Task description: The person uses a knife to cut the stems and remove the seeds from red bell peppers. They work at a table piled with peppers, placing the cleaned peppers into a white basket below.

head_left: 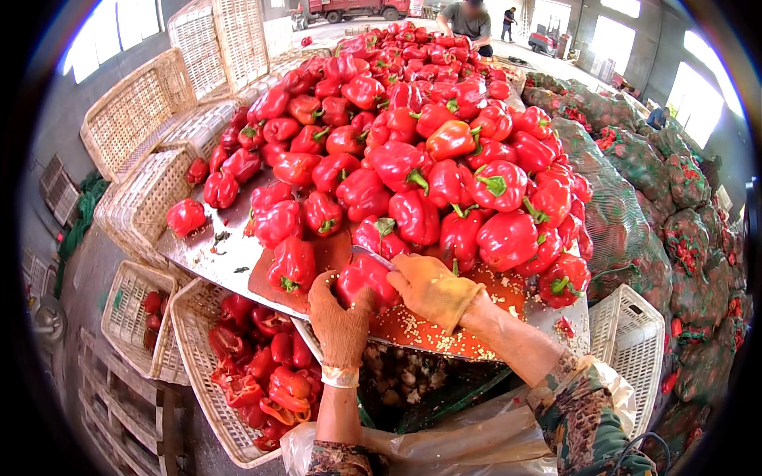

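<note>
My left hand (340, 317), in a brownish-orange glove, is closed round a red bell pepper (367, 279) at the table's near edge. In a yellow glove, my right hand (436, 289) grips a knife (373, 256), its blade lying against the pepper's top; the handle is hidden in my fingers. Under both hands lies a reddish-brown board (425, 327) strewn with pale seeds. A whole pepper (291, 266) sits on it just left of my hands. Beyond rises a large heap of whole red peppers (397, 163) with green stems.
Cut peppers fill a basket (181, 317) below left. Pale-green cores (405, 381) lie in a dark opening under the table edge. A white crate (635, 333) stands right, near stacked net sacks of peppers (619, 230). Woven baskets (151, 190) line the left; a person (468, 22) stands beyond the heap.
</note>
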{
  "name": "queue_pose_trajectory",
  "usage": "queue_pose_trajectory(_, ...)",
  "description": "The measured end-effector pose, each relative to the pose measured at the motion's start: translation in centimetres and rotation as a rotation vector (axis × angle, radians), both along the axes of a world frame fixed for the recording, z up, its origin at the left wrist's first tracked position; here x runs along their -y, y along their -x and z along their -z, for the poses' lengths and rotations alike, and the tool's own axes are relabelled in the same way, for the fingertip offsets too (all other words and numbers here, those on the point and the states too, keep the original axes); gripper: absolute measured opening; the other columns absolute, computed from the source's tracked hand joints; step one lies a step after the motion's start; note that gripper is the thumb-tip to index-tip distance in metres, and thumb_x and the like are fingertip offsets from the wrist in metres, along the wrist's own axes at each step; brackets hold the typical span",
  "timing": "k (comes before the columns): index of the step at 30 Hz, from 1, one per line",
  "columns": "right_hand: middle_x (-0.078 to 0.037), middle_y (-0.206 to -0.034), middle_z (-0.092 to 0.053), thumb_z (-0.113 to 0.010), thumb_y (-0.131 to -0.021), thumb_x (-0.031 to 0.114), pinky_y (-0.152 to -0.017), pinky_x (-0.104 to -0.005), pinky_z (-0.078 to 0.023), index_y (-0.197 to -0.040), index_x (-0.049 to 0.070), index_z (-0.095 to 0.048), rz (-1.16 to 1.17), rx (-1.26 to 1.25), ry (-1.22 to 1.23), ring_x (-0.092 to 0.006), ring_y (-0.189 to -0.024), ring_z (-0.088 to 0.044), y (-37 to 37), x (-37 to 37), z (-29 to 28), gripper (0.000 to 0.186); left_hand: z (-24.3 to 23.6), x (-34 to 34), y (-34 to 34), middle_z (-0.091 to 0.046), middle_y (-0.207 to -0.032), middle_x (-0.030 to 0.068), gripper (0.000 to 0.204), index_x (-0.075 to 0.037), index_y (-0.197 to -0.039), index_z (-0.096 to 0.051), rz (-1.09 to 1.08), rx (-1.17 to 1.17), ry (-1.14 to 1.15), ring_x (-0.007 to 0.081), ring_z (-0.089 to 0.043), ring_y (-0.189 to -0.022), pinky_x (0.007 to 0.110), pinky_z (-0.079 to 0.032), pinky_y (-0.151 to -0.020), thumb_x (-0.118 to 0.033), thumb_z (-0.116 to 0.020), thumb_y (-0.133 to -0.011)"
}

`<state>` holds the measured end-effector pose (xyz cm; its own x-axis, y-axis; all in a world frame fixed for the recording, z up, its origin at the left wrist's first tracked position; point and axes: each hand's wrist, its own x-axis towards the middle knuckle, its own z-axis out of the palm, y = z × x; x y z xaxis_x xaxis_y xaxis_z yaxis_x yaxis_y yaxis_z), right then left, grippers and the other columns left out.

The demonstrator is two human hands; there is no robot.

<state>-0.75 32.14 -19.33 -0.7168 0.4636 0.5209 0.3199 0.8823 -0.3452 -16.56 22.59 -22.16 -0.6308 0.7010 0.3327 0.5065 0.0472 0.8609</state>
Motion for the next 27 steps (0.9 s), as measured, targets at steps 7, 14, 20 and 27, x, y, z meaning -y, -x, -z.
queue_pose_trajectory(7, -0.017, -0.082, -0.064, -0.062, -0.084, 0.015, -0.062, -0.0411, -0.055, -0.083, 0.003, -0.07, -0.119, 0.573, -0.436, -0.0316, -0.072, -0.068, 0.2, -0.6, -2.1, 0.014, 0.6, 0.6, -0.9, -0.06, -0.119, 0.0189, 0.056, 0.001, -0.123, -0.057, 0.05, -0.03, -0.095, 0.0355, -0.059, -0.111, 0.042, -0.048, -0.098, -0.007, -0.079, -0.072)
queue_pose_trajectory(14, -0.013, -0.078, -0.067, -0.062, -0.083, 0.016, -0.064, -0.0417, -0.055, -0.085, 0.005, -0.072, -0.066, 0.626, -0.478, -0.0308, -0.076, -0.069, -0.7, -0.3, -1.0, 0.015, 1.4, 1.0, -1.9, -0.059, -0.118, 0.0171, 0.054, -0.001, -0.119, -0.057, 0.103, -0.052, -0.182, 0.0345, -0.058, -0.112, 0.041, -0.048, -0.098, 0.001, -0.078, -0.069)
queue_pose_trajectory(20, -0.013, -0.078, -0.062, -0.062, -0.084, 0.015, -0.061, -0.04, -0.053, -0.086, 0.003, -0.068, -0.117, 0.606, -0.4, -0.0297, -0.075, -0.065, -1.5, 0.2, -0.9, 0.013, 1.1, 1.5, -2.6, -0.06, -0.12, 0.017, 0.054, -0.004, -0.12, -0.058, 0.132, -0.179, -0.195, 0.0377, -0.056, -0.116, 0.044, -0.047, -0.099, 0.0, -0.077, -0.069)
queue_pose_trajectory(27, -0.011, -0.078, -0.057, -0.062, -0.084, 0.013, -0.058, -0.0388, -0.05, -0.087, 0.003, -0.063, -0.149, 0.657, -0.564, -0.028, -0.071, -0.062, -2.9, 1.3, -1.3, 0.011, 1.3, 1.7, -2.8, -0.062, -0.119, 0.0178, 0.054, -0.004, -0.118, -0.058, 0.146, -0.216, -0.24, 0.0391, -0.057, -0.115, 0.046, -0.047, -0.1, 0.001, -0.077, -0.068)
